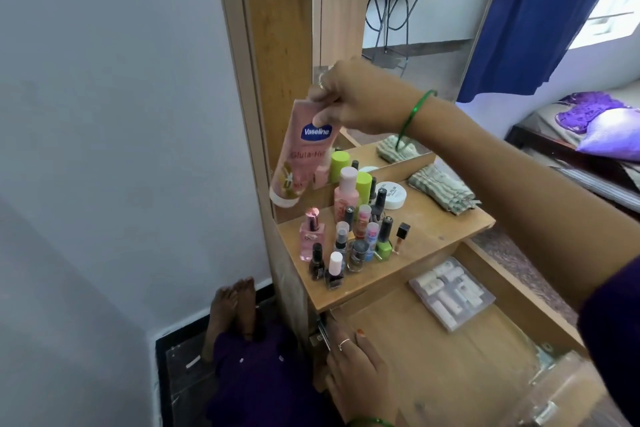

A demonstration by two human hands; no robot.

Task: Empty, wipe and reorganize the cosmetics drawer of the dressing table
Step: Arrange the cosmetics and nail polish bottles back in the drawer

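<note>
Pink lotion tube (300,152) (label "Vaseline"), held in the air above the dressing-table shelf (429,236). Long axis near vertical, slightly tilted: white cap end points down and a little left, crimped end up and right. Cap hangs clear of the shelf, over its back-left corner, in front of the wooden side panel (273,45).

Right hand (349,100) pinches the tube's upper end, thumb on the printed face, fingers curled behind; ring on one finger, green bangle (414,114) at the wrist.

On the shelf, below and right of the tube: a tight cluster of upright small bottles (353,236), incl. a pink perfume bottle (311,236) at its left, a pink bottle (346,194) and a lime-capped bottle (363,184) at the back, and nail-polish bottles at the front. White round jar (393,194) just right of the cluster's back row. Folded striped cloth (441,189) at the shelf's far right, its reflection in the mirror (415,28) behind.

Under the shelf: open drawer (450,357), wood base mostly bare. Clear flat box (452,291) of small pale tubes lies at its back, near the right wall.

Left hand (356,364) rests on the drawer's left wall, fingers fairly straight, gripping nothing; ring on one finger, orange nail polish.

Left of the table, on the floor: the person's bare feet (232,302).
</note>
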